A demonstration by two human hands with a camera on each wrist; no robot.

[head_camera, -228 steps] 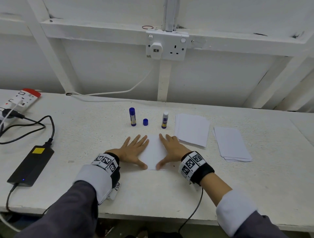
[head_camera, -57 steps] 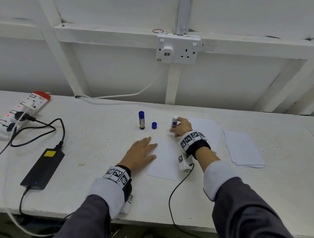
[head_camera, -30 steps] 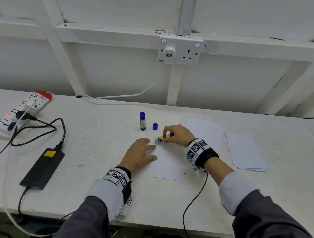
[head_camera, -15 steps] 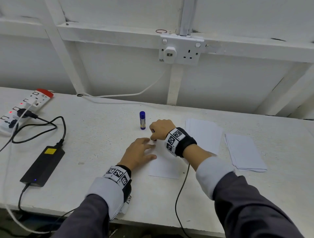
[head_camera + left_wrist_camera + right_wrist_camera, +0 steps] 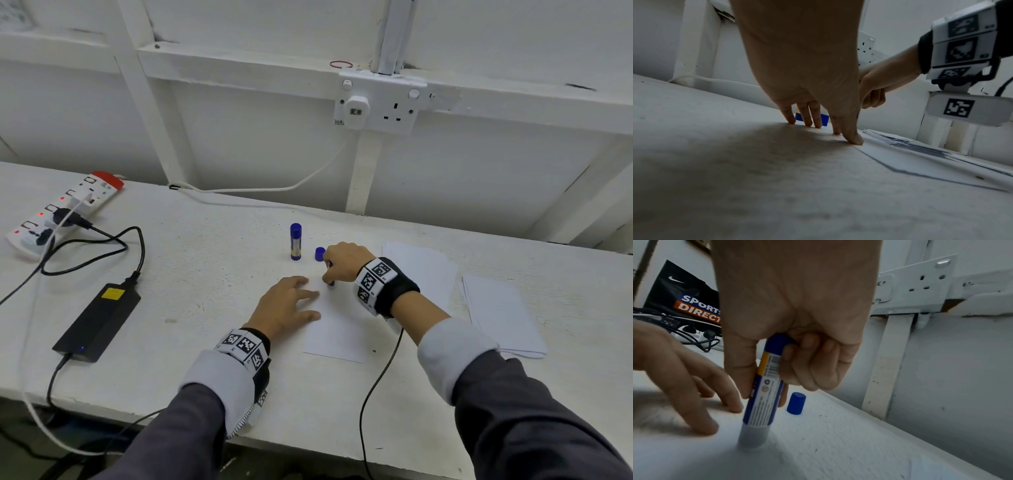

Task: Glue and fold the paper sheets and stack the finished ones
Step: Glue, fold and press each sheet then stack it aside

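A white paper sheet [image 5: 339,329] lies flat in front of me on the white table [image 5: 205,308]. My left hand [image 5: 291,305] presses its left edge with straight spread fingers [image 5: 853,139]. My right hand [image 5: 342,262] grips an uncapped blue glue stick [image 5: 764,395] upside down, its tip pressed on the sheet's far edge. The loose blue cap [image 5: 319,254] stands just behind it, also visible as the cap [image 5: 796,403] in the right wrist view. A second, capped glue stick [image 5: 295,241] stands upright further left.
Two piles of white sheets lie to the right: one pile [image 5: 421,270] behind my right wrist, another pile [image 5: 500,315] further right. A black power adapter [image 5: 97,322] with cables and a power strip [image 5: 65,212] sit at the left. The wall with a socket [image 5: 380,102] stands behind.
My right hand took the glue stick from its standing spot, turned it tip down and brought it to the sheet's far left edge. The left hand stayed pressing the sheet.
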